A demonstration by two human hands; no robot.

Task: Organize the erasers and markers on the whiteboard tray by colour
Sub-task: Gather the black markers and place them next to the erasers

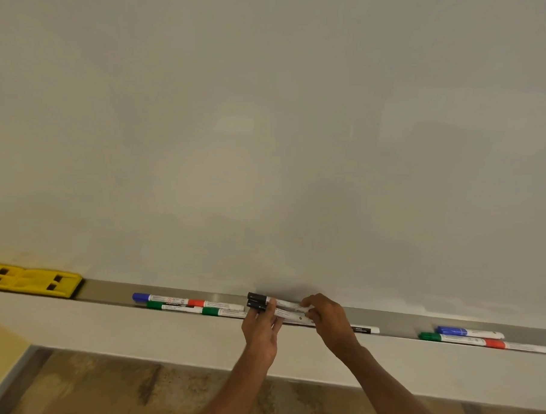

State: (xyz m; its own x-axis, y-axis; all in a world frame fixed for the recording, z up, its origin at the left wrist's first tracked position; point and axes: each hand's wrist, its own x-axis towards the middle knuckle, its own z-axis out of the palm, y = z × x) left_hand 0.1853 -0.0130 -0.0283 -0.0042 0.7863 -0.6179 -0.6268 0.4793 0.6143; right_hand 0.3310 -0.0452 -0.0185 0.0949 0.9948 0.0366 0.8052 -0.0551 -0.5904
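Two black-capped markers lie side by side at the middle of the whiteboard tray. My left hand pinches them near the caps and my right hand grips their white tail ends. Left of them lie a blue-capped marker, a red-capped marker and two green-capped markers. Another white marker pokes out from behind my right wrist. Farther right sit a blue marker, a green marker and a red marker. A yellow eraser rests at the tray's left end.
The blank whiteboard fills the view above the tray. A pale ledge runs below the tray, with a brown patterned floor underneath.
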